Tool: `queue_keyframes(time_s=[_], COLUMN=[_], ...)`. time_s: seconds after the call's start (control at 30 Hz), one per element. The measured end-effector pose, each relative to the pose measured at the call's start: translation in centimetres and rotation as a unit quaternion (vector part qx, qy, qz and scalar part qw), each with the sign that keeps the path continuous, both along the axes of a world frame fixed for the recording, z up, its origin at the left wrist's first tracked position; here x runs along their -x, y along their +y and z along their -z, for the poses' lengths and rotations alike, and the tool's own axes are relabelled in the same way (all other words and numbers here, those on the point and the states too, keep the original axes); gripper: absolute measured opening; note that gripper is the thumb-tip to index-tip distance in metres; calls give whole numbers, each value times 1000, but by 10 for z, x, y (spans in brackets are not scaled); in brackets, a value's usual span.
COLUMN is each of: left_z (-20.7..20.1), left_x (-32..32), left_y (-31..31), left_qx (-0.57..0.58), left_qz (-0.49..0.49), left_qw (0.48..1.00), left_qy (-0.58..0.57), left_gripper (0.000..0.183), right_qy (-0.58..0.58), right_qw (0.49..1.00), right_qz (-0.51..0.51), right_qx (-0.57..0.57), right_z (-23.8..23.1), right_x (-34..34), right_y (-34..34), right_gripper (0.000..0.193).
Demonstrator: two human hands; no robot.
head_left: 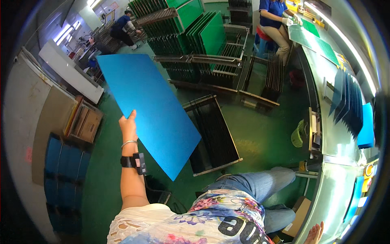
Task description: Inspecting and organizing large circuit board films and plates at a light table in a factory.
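A large flat blue panel (152, 110) is held out at arm's length in my left hand (128, 124). The thumb lies on its face near the left long edge, and the other fingers are hidden behind it. Tilted, the panel hangs over the green floor, its lower right corner overlapping a black slotted rack (215, 136) in view; I cannot tell whether they touch. My right hand (315, 234) shows only partly at the lower right, beside the metal workbench (335, 179). Its fingers are stretched out and nothing shows in them.
Racks of green panels (213, 36) stand ahead, with another slotted rack (262, 85) right of them. Dark blue panels (345, 101) stand upright on the bench. A green basket (297, 134) is beneath it. One person (274, 20) sits at the bench; another (122, 30) bends at far left.
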State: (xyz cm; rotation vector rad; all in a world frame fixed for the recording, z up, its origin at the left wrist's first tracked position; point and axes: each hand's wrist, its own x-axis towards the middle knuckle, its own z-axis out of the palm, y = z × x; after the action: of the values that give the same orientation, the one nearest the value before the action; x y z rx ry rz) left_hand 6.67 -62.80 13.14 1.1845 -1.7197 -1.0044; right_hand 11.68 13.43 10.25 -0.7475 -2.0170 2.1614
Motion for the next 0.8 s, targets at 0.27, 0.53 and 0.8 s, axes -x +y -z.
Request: queue_keyframes(time_s=[0.27,0.53,0.8], left_z=[133,236,274], left_x=[30,72,88], left_y=[-29,2,32], left_qx=[79,71,7], left_qz=[58,26,-2], left_qw=[990,964,955], left_qy=[-99,-257,-295], left_gripper=[29,32,32], right_qy=[-69,-109,-144], right_qw=[995,989,979], right_qz=[1,10,47], right_qx=[-77,-100,-135], right_z=[-21,-16,-25], right_x=[19,20,21], right_y=[-7,-11,-36], right_gripper=[46,45,42])
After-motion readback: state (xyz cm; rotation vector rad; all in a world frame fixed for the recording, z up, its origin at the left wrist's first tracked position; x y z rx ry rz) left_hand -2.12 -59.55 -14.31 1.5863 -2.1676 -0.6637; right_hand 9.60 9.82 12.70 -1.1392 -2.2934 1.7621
